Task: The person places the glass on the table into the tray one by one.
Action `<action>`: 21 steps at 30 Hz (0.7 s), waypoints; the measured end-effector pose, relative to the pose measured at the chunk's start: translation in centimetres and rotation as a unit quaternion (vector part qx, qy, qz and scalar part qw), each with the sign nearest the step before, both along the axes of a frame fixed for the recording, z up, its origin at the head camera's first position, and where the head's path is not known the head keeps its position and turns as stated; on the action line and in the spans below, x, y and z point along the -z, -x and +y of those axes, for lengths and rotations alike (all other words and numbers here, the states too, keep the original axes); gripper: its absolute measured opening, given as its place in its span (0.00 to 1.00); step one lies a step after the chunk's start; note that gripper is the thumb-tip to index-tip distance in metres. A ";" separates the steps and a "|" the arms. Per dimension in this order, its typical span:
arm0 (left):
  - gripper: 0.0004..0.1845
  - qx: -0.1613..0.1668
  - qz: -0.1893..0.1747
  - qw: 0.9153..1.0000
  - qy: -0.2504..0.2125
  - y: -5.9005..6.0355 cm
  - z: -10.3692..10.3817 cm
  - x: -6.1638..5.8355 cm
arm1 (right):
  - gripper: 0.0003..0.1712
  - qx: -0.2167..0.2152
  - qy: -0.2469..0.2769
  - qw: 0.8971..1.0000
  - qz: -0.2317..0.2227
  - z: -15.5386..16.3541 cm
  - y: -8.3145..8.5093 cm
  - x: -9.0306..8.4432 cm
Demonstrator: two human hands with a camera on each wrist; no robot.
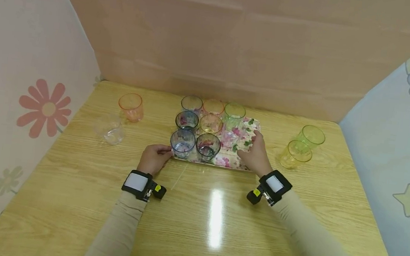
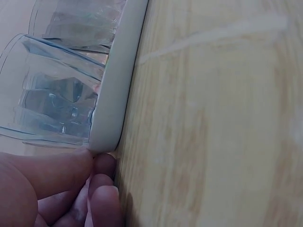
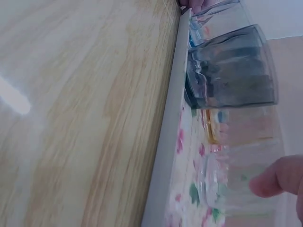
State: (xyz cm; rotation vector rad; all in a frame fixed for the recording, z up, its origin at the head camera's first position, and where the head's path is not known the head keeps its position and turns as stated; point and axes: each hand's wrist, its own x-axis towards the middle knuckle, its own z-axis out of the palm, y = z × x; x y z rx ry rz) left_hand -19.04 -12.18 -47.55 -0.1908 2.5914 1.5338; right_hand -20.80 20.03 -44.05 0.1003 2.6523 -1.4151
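Here the floral tray [image 1: 237,159] sits at the middle of the wooden table [image 1: 195,219], loaded with eight tumblers in rows, and both hands are at it: the left hand [image 1: 154,159] pinches the near left corner with thumb on the rim and curled fingers tucked beneath, as the left wrist view shows, while the right hand [image 1: 256,154] lies over the tray's right side, at about three o'clock from the clear tumbler [image 1: 231,135], a fingertip [image 3: 272,182] close by that glass. If the tray is being lifted or slid, it is best done with both hands level and slow, since the upright glasses stand close together and would likely knock or tip on a tilt; the right hand probably needs a firmer hold on the rim first. Whether its fingers curl under the edge I cannot tell, as the hand's back hides them. Also hard to judge: whether the blue tumbler [image 1: 182,143] touches the dark grey tumbler [image 1: 207,146], and the tray's far edge behind the glasses. Off the tray, an orange tumbler [image 1: 131,106] and a clear glass [image 1: 110,129] stand at ten o'clock, two yellow-green tumblers [image 1: 302,146] at three.
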 end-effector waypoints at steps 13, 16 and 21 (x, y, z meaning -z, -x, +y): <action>0.14 0.007 0.024 0.999 0.021 0.3 -0.1 0.0 | 0.35 -0.002 -0.076 0.995 0.066 3.3 -3.1 -1.0; 0.13 0.004 0.019 1.000 0.020 0.2 0.0 -0.1 | 0.32 0.003 -0.107 0.992 0.064 3.8 -3.7 -0.9; 0.13 0.001 0.010 1.000 0.017 0.1 0.1 0.1 | 0.27 -0.003 -0.161 0.986 0.037 4.7 -4.2 -0.6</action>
